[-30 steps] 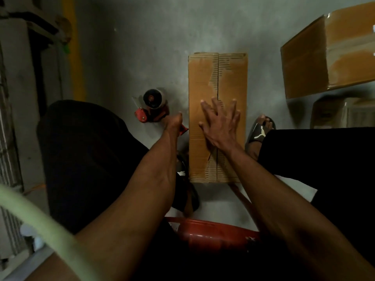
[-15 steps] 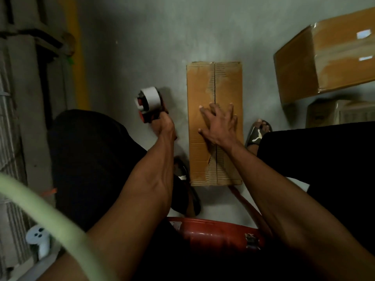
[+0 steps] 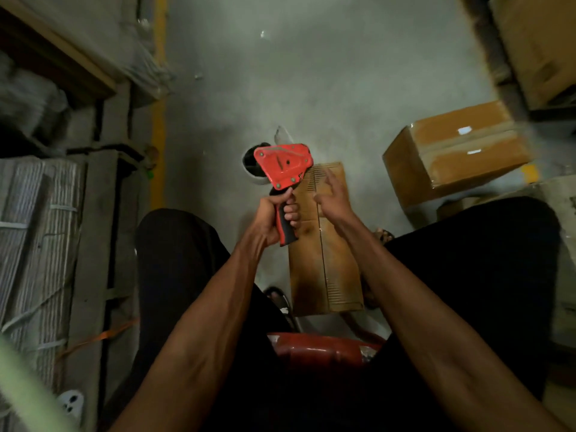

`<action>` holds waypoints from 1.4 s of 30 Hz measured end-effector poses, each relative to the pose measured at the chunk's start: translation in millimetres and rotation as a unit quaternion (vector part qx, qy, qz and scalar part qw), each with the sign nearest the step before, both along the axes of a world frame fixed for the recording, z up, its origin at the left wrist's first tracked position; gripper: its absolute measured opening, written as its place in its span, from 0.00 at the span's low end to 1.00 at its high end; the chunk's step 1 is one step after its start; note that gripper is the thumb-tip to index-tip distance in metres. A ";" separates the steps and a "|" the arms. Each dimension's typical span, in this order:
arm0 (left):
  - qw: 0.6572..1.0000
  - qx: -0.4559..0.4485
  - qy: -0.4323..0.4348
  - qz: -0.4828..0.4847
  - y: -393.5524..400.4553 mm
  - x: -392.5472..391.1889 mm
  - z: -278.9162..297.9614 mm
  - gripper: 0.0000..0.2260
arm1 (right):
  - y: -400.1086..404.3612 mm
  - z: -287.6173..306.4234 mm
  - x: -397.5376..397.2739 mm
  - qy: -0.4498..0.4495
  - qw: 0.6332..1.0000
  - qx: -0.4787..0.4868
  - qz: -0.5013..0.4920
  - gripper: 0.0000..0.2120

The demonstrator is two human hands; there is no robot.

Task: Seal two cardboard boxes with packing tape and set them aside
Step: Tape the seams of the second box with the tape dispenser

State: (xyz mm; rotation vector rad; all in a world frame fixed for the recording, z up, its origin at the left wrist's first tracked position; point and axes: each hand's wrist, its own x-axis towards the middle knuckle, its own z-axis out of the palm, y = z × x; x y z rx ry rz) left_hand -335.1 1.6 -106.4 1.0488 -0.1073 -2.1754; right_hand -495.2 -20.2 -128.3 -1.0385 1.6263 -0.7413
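Overhead, tape gun point(image 3: 282, 166) in left hand point(image 3: 274, 213)

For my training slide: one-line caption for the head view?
Left hand grips red tape dispenser above unsealed cardboard box; right hand hovers open.

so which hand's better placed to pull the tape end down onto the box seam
Right. The left hand grips the red tape dispenser by its handle, so it is occupied. The right hand is open, holding nothing, fingers beside the dispenser's tape end, above the narrow cardboard box and its untaped centre seam.
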 end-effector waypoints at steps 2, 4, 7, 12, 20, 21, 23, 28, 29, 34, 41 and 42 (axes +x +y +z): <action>1.000 -0.012 0.012 -0.024 5.7 -8.3 3.6 0.14 | 7.8 3.0 -4.7 -0.017 1.000 -0.018 0.013 0.40; 0.999 -0.013 0.010 -0.032 5.8 -14.6 6.9 0.15 | 18.4 11.3 -6.7 -0.042 0.999 -0.026 0.002 0.40; 0.999 -0.003 0.011 -0.032 3.8 -16.5 5.3 0.16 | 31.9 20.5 -12.1 -0.079 0.996 -0.023 -0.032 0.31; 0.999 0.001 0.008 -0.042 1.8 -12.1 -4.3 0.14 | 44.8 28.4 -24.7 -0.160 0.965 0.059 -0.202 0.07; 0.994 0.012 -0.059 -0.088 3.8 -12.4 -8.3 0.14 | 29.6 27.7 -24.1 -0.177 0.940 0.254 -0.146 0.36; 0.993 0.015 -0.066 -0.097 3.7 -13.0 -8.3 0.14 | 25.9 27.6 -23.8 -0.181 0.936 0.271 -0.135 0.39; 0.989 0.017 -0.084 -0.120 3.1 -13.3 -8.9 0.15 | 17.5 24.0 -24.0 -0.166 0.932 0.294 -0.131 0.42; 0.971 0.013 -0.146 -0.190 2.5 -14.6 -13.6 0.15 | 4.7 21.3 -30.9 -0.157 0.923 0.321 -0.141 0.17; 0.968 0.012 -0.153 -0.199 2.6 -15.8 -14.4 0.15 | 5.0 20.7 -33.3 -0.162 0.922 0.319 -0.149 0.12; 0.965 0.014 -0.169 -0.201 1.4 -20.5 -15.5 0.14 | 9.6 17.0 -39.7 -0.209 0.905 0.312 -0.199 0.11; 0.963 0.003 -0.185 -0.198 1.5 -21.0 -11.9 0.15 | 7.7 17.7 -42.4 -0.216 0.896 0.330 -0.204 0.17; 0.962 -0.003 -0.190 -0.197 1.7 -21.4 -10.5 0.15 | 8.0 16.5 -41.3 -0.203 0.902 0.328 -0.192 0.13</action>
